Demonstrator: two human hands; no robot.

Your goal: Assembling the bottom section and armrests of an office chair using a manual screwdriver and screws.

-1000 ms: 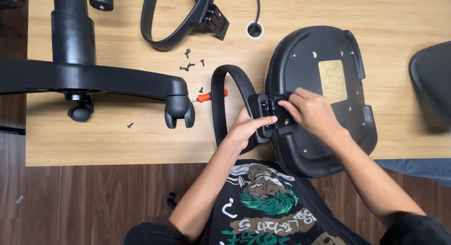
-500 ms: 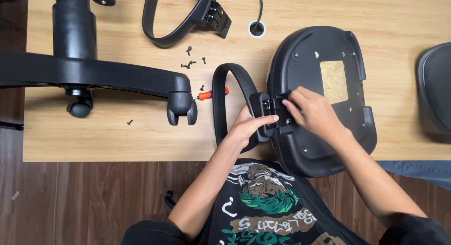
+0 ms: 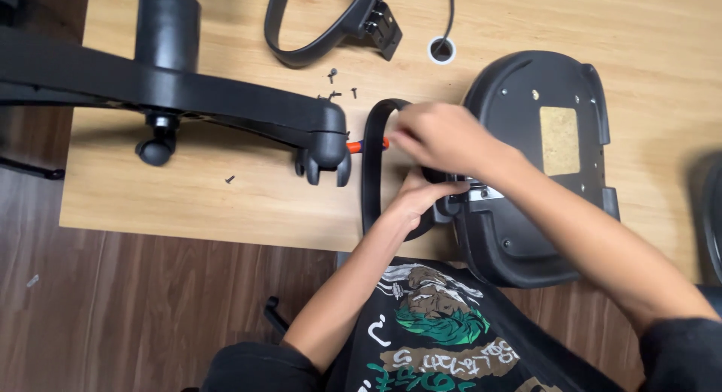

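- The left hand point(image 3: 421, 196) is gripping the lower bend of a black armrest point(image 3: 370, 166), fingers wrapped round it where it is meeting the side of the upturned chair seat point(image 3: 526, 174).
- The right hand point(image 3: 440, 136) is reaching across above the left one, fingers curled at the orange handle of a screwdriver point(image 3: 355, 146); I cannot tell whether it is actually clasping it, since the hand is blurring and covering the near end.
- The armrest is standing on edge just left of both hands, its bracket hiding under them.
- No box or tray is showing; loose screws point(image 3: 332, 76) are lying bare on the wooden table point(image 3: 226, 204) beyond the right hand, with one more further left.
- The chair base point(image 3: 173, 87) is lying to the left of the hands, one castor foot nearly touching the screwdriver; its far arms are running out of view.
- A second armrest point(image 3: 331, 24) is lying beyond the hands, cut off at the top.
- The table edge is running just under the left wrist, with the seat overhanging it.
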